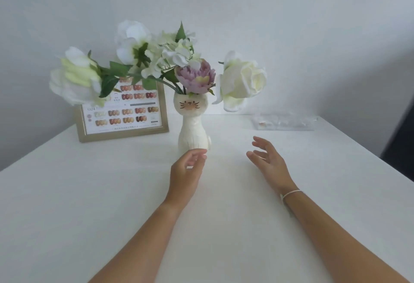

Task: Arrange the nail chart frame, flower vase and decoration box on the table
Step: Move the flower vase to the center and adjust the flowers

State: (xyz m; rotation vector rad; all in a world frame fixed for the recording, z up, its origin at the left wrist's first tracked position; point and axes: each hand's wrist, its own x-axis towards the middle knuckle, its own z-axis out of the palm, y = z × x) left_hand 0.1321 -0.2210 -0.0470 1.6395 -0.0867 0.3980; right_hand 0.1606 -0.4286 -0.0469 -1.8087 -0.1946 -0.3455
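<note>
Three items stand before me on the white table (89,204), listed left to right. First, nail chart frame (122,114): gold-edged, propped upright at the back left near the wall, rows of painted nail samples on its face, upper part screened by leaves and blooms. Second, flower vase (194,125): cream, cat-shaped, whiskered face near the rim, standing upright at centre just right of the frame; it holds large white flowers (243,80) spreading to either side and one mauve peony (196,76) at the mouth. My left hand (184,176), fingers loosely curled and holding nothing, sits in front of the vase's foot; whether the fingertips touch it I cannot tell. My right hand (267,161), fingers spread and relaxed, empty, hovers over bare tabletop to the right of the vase, apart from it; a thin white bracelet (291,193) circles that wrist. Third, decoration box (284,122): clear, low, lying flat at the back right, well apart from the vase, contents too blurred to identify.
</note>
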